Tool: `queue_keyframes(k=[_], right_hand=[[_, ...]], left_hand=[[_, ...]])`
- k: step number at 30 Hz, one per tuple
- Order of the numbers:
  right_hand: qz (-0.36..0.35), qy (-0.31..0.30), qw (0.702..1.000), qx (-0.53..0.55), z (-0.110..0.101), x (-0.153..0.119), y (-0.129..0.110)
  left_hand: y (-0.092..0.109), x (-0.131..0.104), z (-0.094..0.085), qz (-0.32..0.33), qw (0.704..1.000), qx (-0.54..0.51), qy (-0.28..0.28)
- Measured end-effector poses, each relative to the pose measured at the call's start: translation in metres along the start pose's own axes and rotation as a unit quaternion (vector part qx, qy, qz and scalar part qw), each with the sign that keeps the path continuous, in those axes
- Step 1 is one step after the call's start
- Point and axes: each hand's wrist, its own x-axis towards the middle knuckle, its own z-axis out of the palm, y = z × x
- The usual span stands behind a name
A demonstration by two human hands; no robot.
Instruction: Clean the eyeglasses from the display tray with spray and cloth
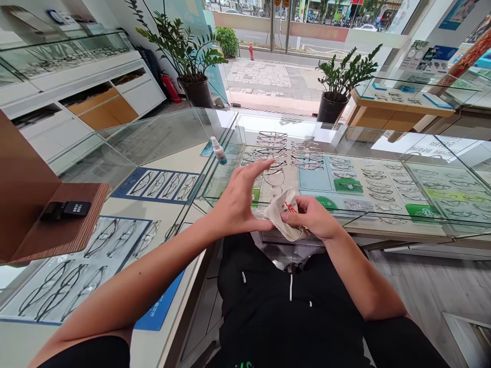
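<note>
- The left hand (238,200) is spreading thumb and fingers apart.
- The right hand (313,217) is clamping a cloth (282,214).
- A spray bottle (218,150) is standing on the surface (222,180).

Cloth (283,217) is beige w/ red lettering & zigzag edge, crumpled, bunched in R hand (312,217).

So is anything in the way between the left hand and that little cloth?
Nothing that I can see. The left hand has its thumb right at the edge of the cloth, and the right hand holds its other side. The spray bottle stands farther off, out of the way.
</note>
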Motion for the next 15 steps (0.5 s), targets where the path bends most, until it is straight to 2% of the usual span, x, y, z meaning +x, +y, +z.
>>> queue_keyframes(k=[15], right_hand=[[-0.006,0.005,1.0,-0.03,-0.011,-0.001,-0.001]], left_hand=[[-0.001,0.001,-0.003,0.007,1.0,-0.01,0.006]])
